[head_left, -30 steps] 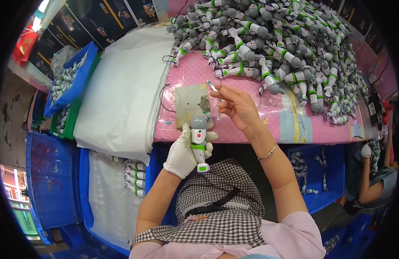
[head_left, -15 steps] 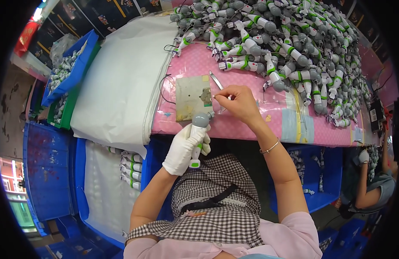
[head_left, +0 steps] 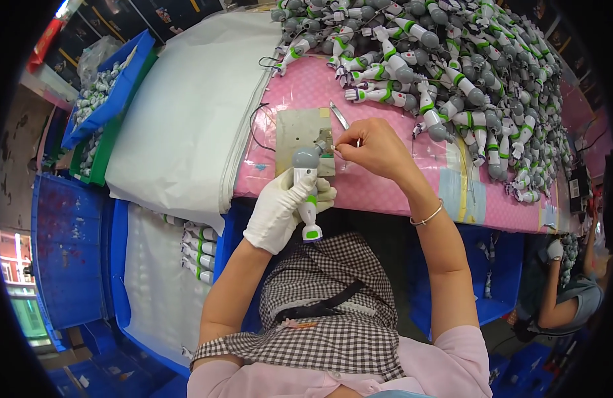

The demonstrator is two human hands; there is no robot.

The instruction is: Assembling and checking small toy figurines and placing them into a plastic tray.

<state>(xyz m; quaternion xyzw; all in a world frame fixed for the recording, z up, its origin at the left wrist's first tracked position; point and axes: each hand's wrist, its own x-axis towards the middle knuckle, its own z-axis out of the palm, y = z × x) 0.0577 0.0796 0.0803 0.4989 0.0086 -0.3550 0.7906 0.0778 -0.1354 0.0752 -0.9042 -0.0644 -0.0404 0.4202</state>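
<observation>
My left hand (head_left: 278,209), in a white glove, is wrapped round a toy arm (head_left: 306,174) with a grey ball-shaped end, a white body and green bands. The ball end points up and away from me, with a short grey peg at its far right side. Just right of that peg is my bare right hand (head_left: 378,150), thumb and fingertips pinched together; what they hold is too small to make out. Beneath the toy arm's upper end lies a flat greyish plate (head_left: 294,126) with a worn dark patch. A slim metal tool (head_left: 339,115) rests beside it.
A large heap of similar toy arms (head_left: 465,86) covers the table's far right. White sheets (head_left: 187,113) lie at left, near a dark wire (head_left: 252,132). Blue bins (head_left: 130,86) stand farther left, and a blue crate (head_left: 502,265) sits below right. Another person (head_left: 565,298) works at far right.
My left hand has raised the toy arm slightly up and right, so its ball end now overlaps the plate. My right hand has shifted a little to the right, still pinched.
</observation>
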